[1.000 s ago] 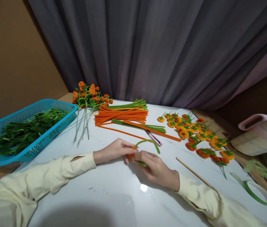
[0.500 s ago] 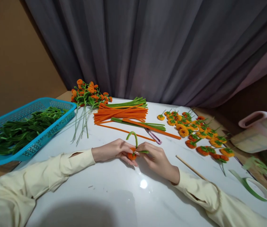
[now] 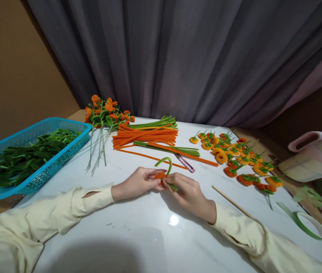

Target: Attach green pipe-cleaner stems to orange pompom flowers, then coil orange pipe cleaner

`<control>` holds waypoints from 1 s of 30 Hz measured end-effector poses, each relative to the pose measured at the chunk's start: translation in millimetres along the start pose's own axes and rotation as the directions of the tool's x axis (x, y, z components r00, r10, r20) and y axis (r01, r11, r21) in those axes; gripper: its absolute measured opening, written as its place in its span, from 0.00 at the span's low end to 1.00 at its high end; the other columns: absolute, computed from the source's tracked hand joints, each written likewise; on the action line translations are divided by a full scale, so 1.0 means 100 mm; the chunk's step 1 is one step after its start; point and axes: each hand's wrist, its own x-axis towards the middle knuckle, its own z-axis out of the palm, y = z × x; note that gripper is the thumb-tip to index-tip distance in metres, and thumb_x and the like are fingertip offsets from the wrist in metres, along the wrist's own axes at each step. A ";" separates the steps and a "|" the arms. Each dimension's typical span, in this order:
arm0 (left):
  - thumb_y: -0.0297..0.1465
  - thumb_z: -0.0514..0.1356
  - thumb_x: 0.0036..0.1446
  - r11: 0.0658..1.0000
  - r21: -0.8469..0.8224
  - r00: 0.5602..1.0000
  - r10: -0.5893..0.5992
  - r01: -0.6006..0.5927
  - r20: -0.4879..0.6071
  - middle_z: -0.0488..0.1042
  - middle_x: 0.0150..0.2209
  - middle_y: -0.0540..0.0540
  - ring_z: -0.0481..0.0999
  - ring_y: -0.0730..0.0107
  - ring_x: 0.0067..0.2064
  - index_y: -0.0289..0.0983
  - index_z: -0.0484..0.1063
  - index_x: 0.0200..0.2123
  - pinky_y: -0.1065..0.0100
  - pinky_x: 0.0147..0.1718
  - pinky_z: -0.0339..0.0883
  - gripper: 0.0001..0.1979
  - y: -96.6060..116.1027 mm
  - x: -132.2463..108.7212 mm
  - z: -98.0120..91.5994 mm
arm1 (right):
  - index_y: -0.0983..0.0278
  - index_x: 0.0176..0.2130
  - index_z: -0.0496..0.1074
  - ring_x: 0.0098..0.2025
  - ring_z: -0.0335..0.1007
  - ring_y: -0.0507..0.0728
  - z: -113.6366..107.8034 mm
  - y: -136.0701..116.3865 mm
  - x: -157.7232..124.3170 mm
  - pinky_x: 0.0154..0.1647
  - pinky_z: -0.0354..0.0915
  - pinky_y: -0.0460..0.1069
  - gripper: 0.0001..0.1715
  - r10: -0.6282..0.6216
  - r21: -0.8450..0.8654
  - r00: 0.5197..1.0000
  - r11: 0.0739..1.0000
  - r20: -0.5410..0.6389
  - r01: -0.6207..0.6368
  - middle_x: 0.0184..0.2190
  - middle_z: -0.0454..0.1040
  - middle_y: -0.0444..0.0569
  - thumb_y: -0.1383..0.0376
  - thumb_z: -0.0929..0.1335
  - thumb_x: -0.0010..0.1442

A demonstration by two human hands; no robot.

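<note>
Between my two hands, just above the white tabletop, is an orange pipe-cleaner flower [image 3: 160,176]. My left hand [image 3: 138,183] pinches it from the left, fingers closed around its side. A green pipe cleaner [image 3: 169,165] rises from the flower and curls over to the left, and its short other end sticks out below my right fingers. My right hand [image 3: 188,192] is closed in a pinch on this green pipe cleaner, close against the flower. Beyond my hands lie orange pipe cleaners [image 3: 144,137] in a pile and a pink utility knife [image 3: 186,163].
A blue basket [image 3: 49,167] of green leaves stands left. Orange flowers on stems [image 3: 108,110] lie at the back. Finished-looking flower heads [image 3: 245,161] spread on the right. A thin wooden stick [image 3: 229,200], green tape [image 3: 310,225] and a pitcher [image 3: 314,159] are to the right.
The flower has tilted between my fingers, so its orange side shows more. The green pipe cleaner's curl has shifted slightly right, and my right fingers have closed in against the flower.
</note>
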 end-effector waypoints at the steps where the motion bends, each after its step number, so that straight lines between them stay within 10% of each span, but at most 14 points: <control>1: 0.31 0.62 0.50 0.999 0.041 1.000 0.019 -0.018 -0.025 0.78 0.36 0.45 0.77 0.67 0.37 0.31 0.72 0.47 0.64 0.42 0.71 0.20 -0.01 -0.01 0.01 | 0.64 0.37 0.66 0.34 0.69 0.54 0.00 0.00 -0.01 0.34 0.67 0.48 0.07 -0.030 -0.018 0.999 0.999 0.010 0.031 0.33 0.72 0.52 0.72 0.60 0.61; 7: 0.31 0.58 0.52 0.936 0.339 0.982 0.144 -0.096 -0.121 0.77 0.31 0.46 0.75 0.69 0.32 0.29 0.71 0.49 0.71 0.34 0.70 0.20 -0.05 -0.01 0.02 | 0.65 0.39 0.67 0.36 0.67 0.56 0.00 -0.04 -0.02 0.36 0.67 0.50 0.09 -0.108 -0.078 0.992 0.991 0.065 0.113 0.36 0.72 0.55 0.73 0.60 0.60; 11: 0.32 0.55 0.54 0.766 0.621 0.947 0.299 -0.168 -0.113 0.75 0.26 0.48 0.68 0.74 0.23 0.31 0.69 0.52 0.74 0.25 0.65 0.22 -0.03 -0.03 -0.01 | 0.65 0.38 0.69 0.34 0.68 0.56 -0.01 -0.13 0.05 0.36 0.67 0.50 0.06 0.139 0.097 0.989 0.985 0.052 -0.144 0.33 0.73 0.53 0.67 0.64 0.59; 17: 0.29 0.52 0.57 0.584 0.735 0.867 0.498 -0.346 0.012 0.75 0.25 0.48 0.63 0.80 0.19 0.32 0.66 0.55 0.79 0.21 0.61 0.22 -0.09 -0.04 -0.04 | 0.66 0.33 0.67 0.26 0.71 0.53 0.06 -0.12 0.11 0.28 0.67 0.48 0.15 0.588 0.623 0.771 0.514 0.244 -0.590 0.24 0.74 0.47 0.56 0.67 0.56; 30: 0.27 0.51 0.57 0.572 0.732 0.852 0.523 -0.371 0.023 0.77 0.31 0.46 0.67 0.79 0.21 0.31 0.65 0.54 0.79 0.24 0.64 0.21 -0.12 -0.03 -0.02 | 0.69 0.27 0.70 0.23 0.71 0.53 0.12 -0.11 0.12 0.30 0.70 0.50 0.11 0.512 0.755 0.723 0.198 0.464 -0.625 0.22 0.74 0.49 0.62 0.70 0.53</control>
